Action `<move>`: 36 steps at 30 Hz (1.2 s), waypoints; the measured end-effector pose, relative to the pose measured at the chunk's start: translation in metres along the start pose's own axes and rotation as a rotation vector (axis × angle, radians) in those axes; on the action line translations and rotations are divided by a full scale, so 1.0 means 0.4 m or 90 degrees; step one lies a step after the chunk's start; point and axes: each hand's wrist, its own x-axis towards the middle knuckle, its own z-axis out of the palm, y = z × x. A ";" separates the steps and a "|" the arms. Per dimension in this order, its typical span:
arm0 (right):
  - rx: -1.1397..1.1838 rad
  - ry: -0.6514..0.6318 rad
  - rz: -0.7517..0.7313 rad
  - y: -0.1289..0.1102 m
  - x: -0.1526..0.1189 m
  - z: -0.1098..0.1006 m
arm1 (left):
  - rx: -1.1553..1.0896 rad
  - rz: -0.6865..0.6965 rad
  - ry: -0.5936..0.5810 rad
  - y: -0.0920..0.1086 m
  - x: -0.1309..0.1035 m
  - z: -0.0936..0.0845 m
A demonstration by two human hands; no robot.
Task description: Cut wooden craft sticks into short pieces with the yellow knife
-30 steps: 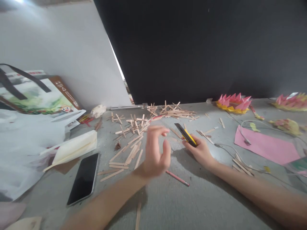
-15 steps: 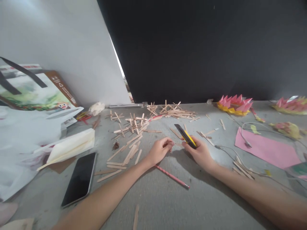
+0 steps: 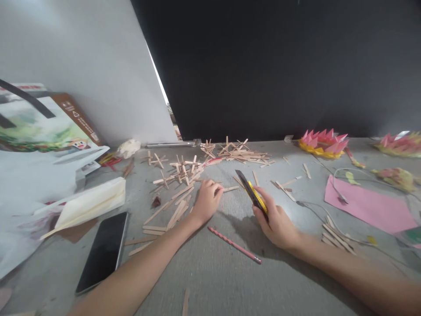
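Note:
My right hand (image 3: 276, 221) grips a yellow and black utility knife (image 3: 252, 193), its dark blade end pointing up and away to the left. My left hand (image 3: 208, 199) is closed in a pinch, and a wooden craft stick (image 3: 231, 189) juts out to the right from its fingers. How much of that stick lies inside the fingers is hidden. Below and between the hands a pink pencil (image 3: 235, 244) with an eraser end lies on the grey table. Loose craft sticks (image 3: 179, 213) are strewn beside my left wrist.
Crossed sticks (image 3: 184, 169) and a stick pile (image 3: 246, 155) lie farther back. At left are a phone (image 3: 102, 252), folded paper (image 3: 94, 202) and bags (image 3: 33, 175). Pink paper (image 3: 368, 206), a cable (image 3: 332, 224) and pink-yellow paper crafts (image 3: 324, 144) occupy the right. A black panel (image 3: 269, 70) stands behind.
My hands have moved apart. The left went left and slightly away with the craft stick; the right shifted a little right and nearer, still holding the utility knife.

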 end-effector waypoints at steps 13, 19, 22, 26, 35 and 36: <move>-0.103 -0.076 -0.080 0.000 0.014 0.006 | -0.033 -0.031 -0.021 -0.001 0.008 0.004; -0.103 -0.092 -0.066 0.003 0.015 0.005 | -0.040 -0.035 -0.034 0.003 0.007 0.001; -0.099 -0.099 -0.060 0.003 0.017 0.005 | -0.038 -0.040 -0.036 0.006 0.009 -0.001; -0.101 -0.097 -0.063 0.000 0.016 0.004 | -0.019 -0.042 -0.038 0.004 0.008 0.003; -0.156 -0.100 -0.060 -0.005 0.012 0.004 | 0.139 0.020 -0.112 0.017 -0.011 0.014; -0.148 -0.103 -0.056 -0.006 0.012 0.003 | 0.140 0.012 -0.126 0.021 -0.012 0.011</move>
